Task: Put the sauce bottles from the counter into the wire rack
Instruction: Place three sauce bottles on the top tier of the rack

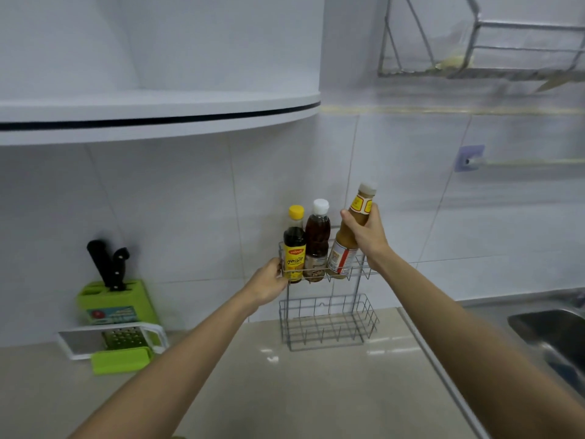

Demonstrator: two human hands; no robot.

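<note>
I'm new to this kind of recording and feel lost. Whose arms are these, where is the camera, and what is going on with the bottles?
There is no machine: a person wears one wide-angle camera on the head, looking down their bare arms. The right hand grips a tilted tan sauce bottle with a white cap, its base in the top tier of the grey two-tier wire rack. The left hand holds that tier's front corner. A yellow-capped dark bottle and a white-capped brown bottle stand there already. On the beige counter sit a green knife block and a grater.
</note>
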